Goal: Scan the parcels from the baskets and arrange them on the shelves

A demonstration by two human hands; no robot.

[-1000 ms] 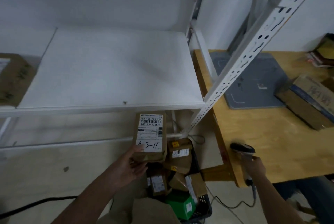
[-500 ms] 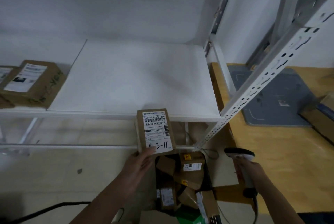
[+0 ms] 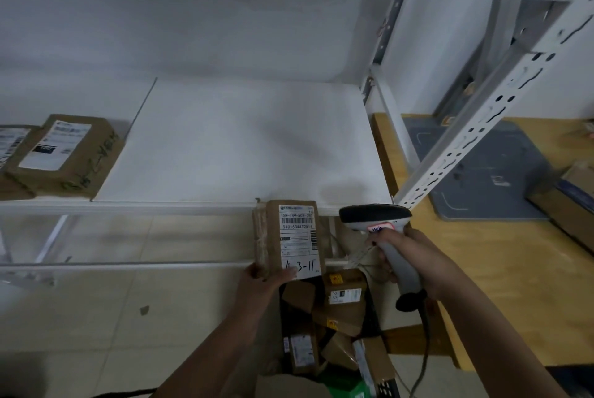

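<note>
Scanner (image 3: 374,216) rose beside the parcel (image 3: 291,237) (left hand (image 3: 260,282) fingers pinch it, right hand (image 3: 414,256) wraps the handle (image 3: 401,272)); aim squarely at the barcode (image 3: 296,221).

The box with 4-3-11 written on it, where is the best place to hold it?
Grip the parcel at its lower left corner, coming from below, as the left hand does. It stands upright with the barcode near its top, so a low grip keeps that uncovered for the scanner.

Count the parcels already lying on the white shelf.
2. One labelled box on the shelf at left; a second parcel beside it, cut by the frame edge. More may lie beyond view.
</note>
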